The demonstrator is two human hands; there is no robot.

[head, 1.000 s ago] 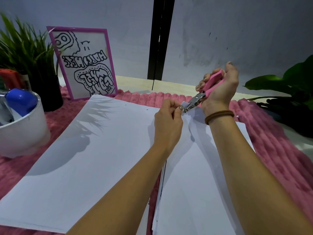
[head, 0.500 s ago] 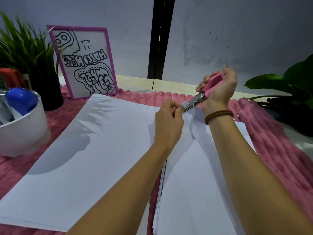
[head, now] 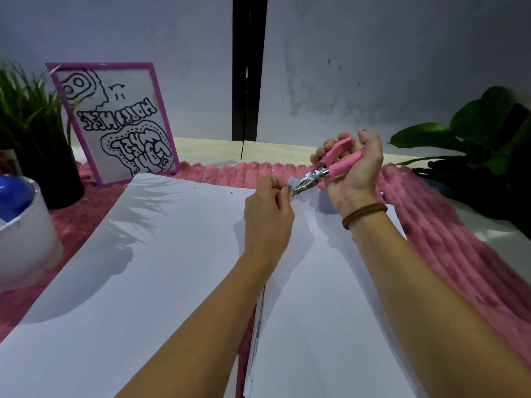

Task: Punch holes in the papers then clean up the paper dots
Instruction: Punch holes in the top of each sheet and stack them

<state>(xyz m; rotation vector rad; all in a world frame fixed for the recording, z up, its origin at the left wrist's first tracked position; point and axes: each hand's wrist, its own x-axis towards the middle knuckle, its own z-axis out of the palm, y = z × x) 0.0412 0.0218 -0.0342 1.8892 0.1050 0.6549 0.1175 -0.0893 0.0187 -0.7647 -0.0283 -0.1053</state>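
Home craft/study desk (head: 207, 147): pink fluffy mat (head: 431, 239), framed doodle sign (head: 120, 122), potted plants (head: 31, 116), white tub of stationery (head: 26, 234), bare wall behind.

Mat (head: 445, 239) is spread across the desk from 9 to 3. Two lots of paper are laid on it side by side: left sheet (head: 129, 268) at 8, right stack (head: 330, 297) at 5, edges just beside each other at 6. Frame (head: 115, 122) is stood at 11, behind the left sheet's far corner. Grass pot (head: 31, 124) is placed at 10, left of the frame. Tub (head: 26, 234) is set at 9 on the mat, with a rounded object (head: 13, 196) inside. Leafy plant (head: 482, 139) is placed at 2, beyond the mat's right edge. At 12, the right stack's far-left corner is pinched by the left hand (head: 267, 214); hole punch (head: 324, 170), gripped in the right hand (head: 356, 173), is set on it from the right.
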